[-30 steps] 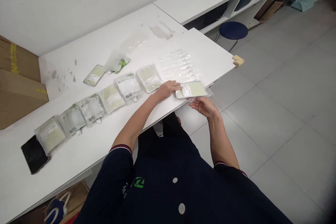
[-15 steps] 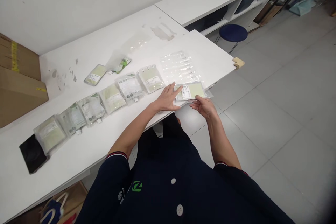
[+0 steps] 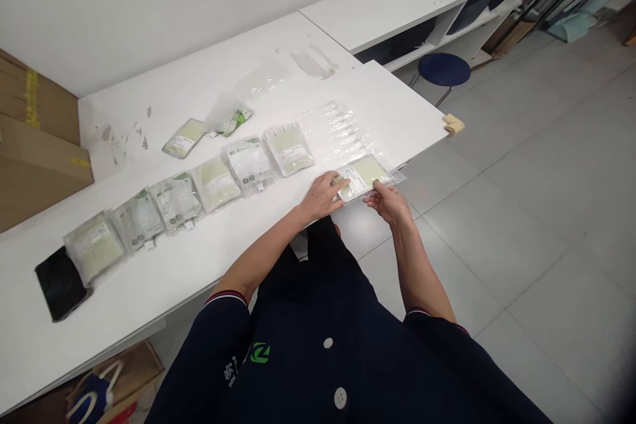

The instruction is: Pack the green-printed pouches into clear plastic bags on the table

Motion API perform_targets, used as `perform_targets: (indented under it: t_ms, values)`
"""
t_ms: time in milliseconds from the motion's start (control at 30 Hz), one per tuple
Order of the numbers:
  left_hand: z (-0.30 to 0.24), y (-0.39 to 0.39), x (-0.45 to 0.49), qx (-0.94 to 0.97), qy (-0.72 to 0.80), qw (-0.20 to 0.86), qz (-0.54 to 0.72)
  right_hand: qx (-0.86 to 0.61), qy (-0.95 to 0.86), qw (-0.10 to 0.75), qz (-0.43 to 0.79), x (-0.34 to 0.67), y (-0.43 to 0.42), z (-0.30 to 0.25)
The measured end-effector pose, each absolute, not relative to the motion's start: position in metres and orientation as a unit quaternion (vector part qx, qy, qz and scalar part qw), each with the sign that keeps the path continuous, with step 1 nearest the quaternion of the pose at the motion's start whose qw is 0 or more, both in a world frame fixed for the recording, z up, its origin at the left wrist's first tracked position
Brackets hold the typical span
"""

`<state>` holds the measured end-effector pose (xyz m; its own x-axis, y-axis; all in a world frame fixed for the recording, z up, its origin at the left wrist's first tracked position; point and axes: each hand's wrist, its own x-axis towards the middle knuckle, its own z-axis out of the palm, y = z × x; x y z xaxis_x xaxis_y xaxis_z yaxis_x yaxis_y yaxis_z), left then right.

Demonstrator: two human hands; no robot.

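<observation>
A flat pale-green pouch (image 3: pixel 370 170) with a white label is in a clear plastic bag at the table's front edge. My right hand (image 3: pixel 390 203) pinches its near right side, thumb on top. My left hand (image 3: pixel 320 195) is closed on the pouch's left end, fingers over the label; the thumb is partly hidden. Beyond the pouch lie overlapping clear plastic bags (image 3: pixel 342 126). To the left, a row of several bagged pouches runs along the table, the closest being a pale-green pouch (image 3: pixel 289 149).
A black phone (image 3: pixel 60 283) lies at the row's left end. Behind the row are a loose pouch (image 3: pixel 183 138) and a green-printed pouch (image 3: pixel 237 120) partly in plastic. Cardboard boxes (image 3: pixel 44 159) stand far left. A blue stool (image 3: pixel 444 69) stands beyond the table's padded corner (image 3: pixel 453 124).
My left hand's spread fingers have drawn together on the pouch's left end. The pouch has turned slightly, its left end coming nearer me. My right hand keeps its pinch.
</observation>
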<state>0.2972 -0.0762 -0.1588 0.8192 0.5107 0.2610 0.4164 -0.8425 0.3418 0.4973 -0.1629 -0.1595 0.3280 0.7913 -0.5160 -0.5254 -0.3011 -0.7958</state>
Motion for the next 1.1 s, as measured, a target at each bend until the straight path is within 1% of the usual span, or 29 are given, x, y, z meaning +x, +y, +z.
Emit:
perform_targets:
  t_ms: [133, 267, 333, 400, 467, 533, 567, 600, 667, 767, 833, 900, 1000, 1100]
  values:
    - [-0.161, -0.086, 0.301, 0.94, 0.269, 0.11, 0.18, -0.581, -0.128, 0.573, 0.564, 0.495, -0.161, -0.163]
    - [-0.157, -0.093, 0.307, 0.938, 0.288, 0.092, 0.171, -0.588, -0.154, 0.572, 0.551, 0.491, -0.169, -0.151]
    - [-0.152, -0.093, 0.306, 0.939, 0.285, 0.108, 0.161, -0.586, -0.218, 0.554, 0.55, 0.496, -0.182, -0.141]
    - [-0.146, -0.091, 0.302, 0.937, 0.275, 0.144, 0.161, -0.598, -0.306, 0.517, 0.53, 0.51, -0.197, -0.132]
    - [-0.138, -0.088, 0.297, 0.927, 0.266, 0.198, 0.173, -0.659, -0.369, 0.483, 0.443, 0.53, -0.208, -0.127]
    - [-0.129, -0.082, 0.293, 0.908, 0.263, 0.267, 0.189, -0.729, -0.401, 0.46, 0.31, 0.55, -0.209, -0.127]
    - [-0.125, -0.077, 0.293, 0.895, 0.267, 0.301, 0.194, -0.744, -0.417, 0.453, 0.259, 0.558, -0.204, -0.128]
    - [-0.12, -0.072, 0.293, 0.881, 0.276, 0.33, 0.196, -0.742, -0.437, 0.451, 0.235, 0.564, -0.196, -0.13]
    - [-0.112, -0.059, 0.296, 0.855, 0.312, 0.368, 0.188, -0.697, -0.477, 0.468, 0.261, 0.57, -0.174, -0.132]
    - [-0.105, -0.035, 0.307, 0.825, 0.374, 0.39, 0.163, -0.634, -0.464, 0.506, 0.356, 0.567, -0.136, -0.136]
    - [-0.104, -0.02, 0.316, 0.809, 0.416, 0.388, 0.147, -0.65, -0.431, 0.502, 0.373, 0.563, -0.116, -0.138]
    - [-0.106, -0.01, 0.326, 0.793, 0.468, 0.366, 0.133, -0.694, -0.41, 0.478, 0.349, 0.56, -0.102, -0.14]
    - [-0.109, -0.003, 0.338, 0.771, 0.538, 0.319, 0.115, -0.752, -0.412, 0.425, 0.292, 0.558, -0.092, -0.143]
    - [-0.112, -0.003, 0.347, 0.765, 0.566, 0.288, 0.104, -0.792, -0.435, 0.356, 0.237, 0.554, -0.086, -0.146]
